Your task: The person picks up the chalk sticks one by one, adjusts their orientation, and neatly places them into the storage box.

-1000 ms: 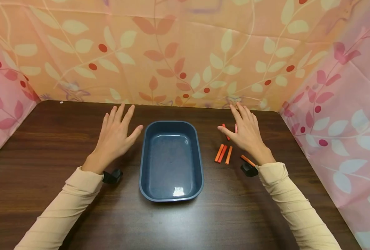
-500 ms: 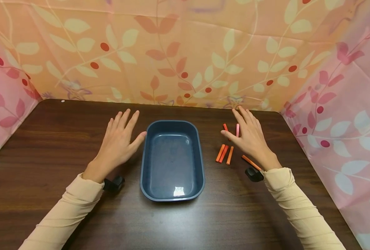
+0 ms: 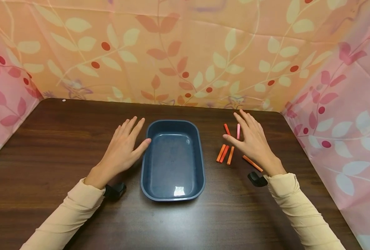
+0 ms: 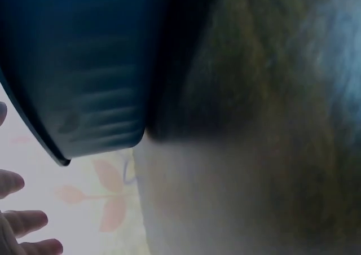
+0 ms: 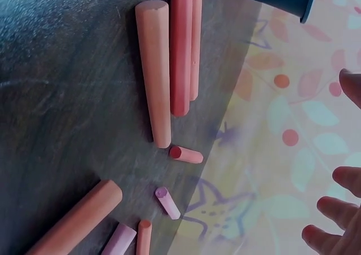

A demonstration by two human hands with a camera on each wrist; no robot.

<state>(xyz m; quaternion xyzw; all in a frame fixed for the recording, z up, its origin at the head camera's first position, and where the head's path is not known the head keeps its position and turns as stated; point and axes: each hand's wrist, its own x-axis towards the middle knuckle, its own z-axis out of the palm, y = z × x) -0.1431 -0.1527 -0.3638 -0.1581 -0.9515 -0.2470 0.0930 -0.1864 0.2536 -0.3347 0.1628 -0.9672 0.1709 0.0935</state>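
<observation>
In the head view my left hand hovers at the left side of a dark blue plastic bin, fingers extended and thumb overlapping the rim. The bin holds nothing. My right hand is spread above the right side of the table, holding nothing, with chalk-like sticks around it. Two orange sticks and a red stick lie left of its palm. Another red stick and a pink stick lie beyond the thumb, and an orange stick lies by the wrist. Fingertips show below the bin's wall in the left wrist view.
A dark wood table carries everything. Patterned cloth hangs behind it and along both sides. More sticks, including a lilac one, show low in the right wrist view. Black wrist cameras sit under both wrists.
My left hand has shifted right and nearer to me, its thumb now over the bin's rim. The right hand has drifted slightly right and toward me, uncovering more of the pink stick.
</observation>
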